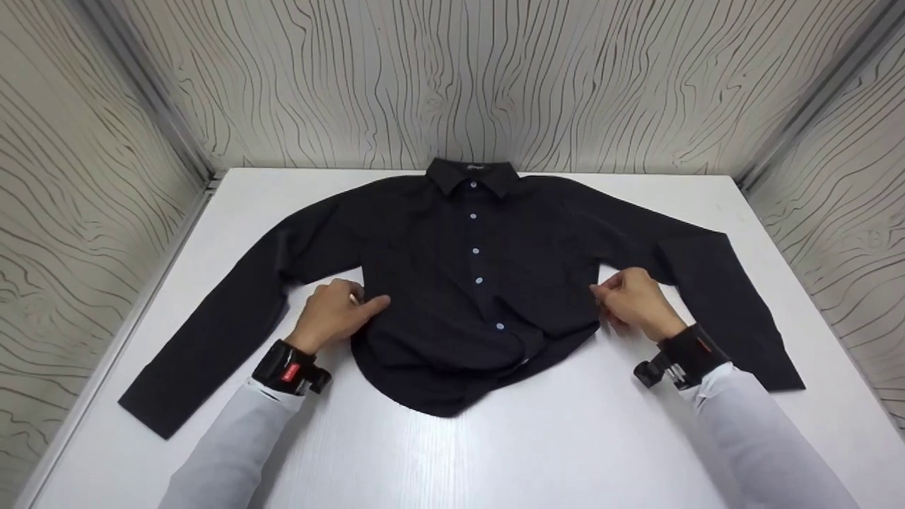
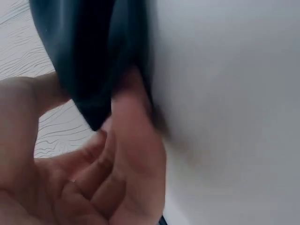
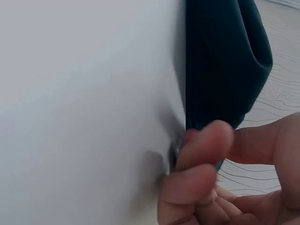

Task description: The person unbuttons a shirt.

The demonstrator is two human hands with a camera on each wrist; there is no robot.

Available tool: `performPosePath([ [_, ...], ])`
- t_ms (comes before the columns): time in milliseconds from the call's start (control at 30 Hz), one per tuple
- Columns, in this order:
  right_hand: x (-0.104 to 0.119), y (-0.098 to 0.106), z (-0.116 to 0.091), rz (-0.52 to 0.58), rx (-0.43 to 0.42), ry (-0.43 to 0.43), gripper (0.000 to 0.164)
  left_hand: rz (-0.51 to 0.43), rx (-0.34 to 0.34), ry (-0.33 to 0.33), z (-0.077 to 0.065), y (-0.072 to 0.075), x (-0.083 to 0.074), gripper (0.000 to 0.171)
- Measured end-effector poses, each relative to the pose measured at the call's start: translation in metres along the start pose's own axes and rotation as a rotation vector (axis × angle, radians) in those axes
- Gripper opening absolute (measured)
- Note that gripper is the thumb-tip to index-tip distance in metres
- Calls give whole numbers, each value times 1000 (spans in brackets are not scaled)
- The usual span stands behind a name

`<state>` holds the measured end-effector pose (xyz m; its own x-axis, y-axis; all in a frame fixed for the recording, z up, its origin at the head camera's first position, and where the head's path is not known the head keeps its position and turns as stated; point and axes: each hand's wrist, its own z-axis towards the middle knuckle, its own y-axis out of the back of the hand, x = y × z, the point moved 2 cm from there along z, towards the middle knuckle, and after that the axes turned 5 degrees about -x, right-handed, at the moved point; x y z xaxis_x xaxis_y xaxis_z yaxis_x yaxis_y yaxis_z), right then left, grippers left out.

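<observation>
A black long-sleeved button-up shirt (image 1: 424, 247) lies front up on the white table, collar at the far edge. Its lower part is bunched, and the hem curves toward me. My left hand (image 1: 334, 314) grips the shirt's left side edge, thumb on top and fingers at the underside. In the left wrist view, dark cloth (image 2: 89, 61) sits between the thumb and fingers of that hand (image 2: 117, 164). At the opposite side edge my right hand (image 1: 633, 300) pinches the cloth. The right wrist view shows its fingertips (image 3: 206, 145) at the edge of the fabric (image 3: 220, 61).
The left sleeve (image 1: 212, 339) stretches diagonally toward the table's near left. The right sleeve (image 1: 735, 311) bends at the elbow and points toward me. Wood-grain patterned panels (image 1: 452, 85) stand behind and on both sides of the white table (image 1: 424, 466).
</observation>
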<state>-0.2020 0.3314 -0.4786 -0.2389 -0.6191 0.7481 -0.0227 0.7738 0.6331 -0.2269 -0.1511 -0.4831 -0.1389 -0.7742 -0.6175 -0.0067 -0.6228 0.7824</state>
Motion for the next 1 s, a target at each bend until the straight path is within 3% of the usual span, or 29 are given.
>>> performPosePath([
  [133,0,-11,12,21,20,-25,18,-57,-85,-49,3,-3,-4,32],
  [233,-10,-15,25,-75,3,54,22,-164,-131,-48,7,0,-7,20],
  [267,-19,-17,34,-121,-13,91,24,-239,-125,-28,8,2,-9,20],
  [367,-19,-18,34,-264,-83,163,34,-560,-84,102,12,4,-11,21],
  [433,-4,-18,23,-335,-112,150,43,-788,-50,208,14,4,-12,24],
  [500,13,-18,11,-407,-131,136,50,-942,-4,288,13,5,-12,26],
  [567,24,-19,6,-429,-114,115,51,-989,86,323,11,5,-12,26],
  [667,27,-23,11,-403,-79,153,44,-922,248,331,5,6,-10,19],
  [767,29,-24,13,-271,-49,169,37,-845,373,293,-1,6,-6,14],
  [833,28,-22,12,-80,-15,137,31,-829,391,260,-3,8,-2,11],
  [900,28,-17,10,192,33,71,23,-862,360,225,-3,12,0,16],
  [1000,26,-8,7,600,92,-22,14,-943,239,202,0,19,0,31],
])
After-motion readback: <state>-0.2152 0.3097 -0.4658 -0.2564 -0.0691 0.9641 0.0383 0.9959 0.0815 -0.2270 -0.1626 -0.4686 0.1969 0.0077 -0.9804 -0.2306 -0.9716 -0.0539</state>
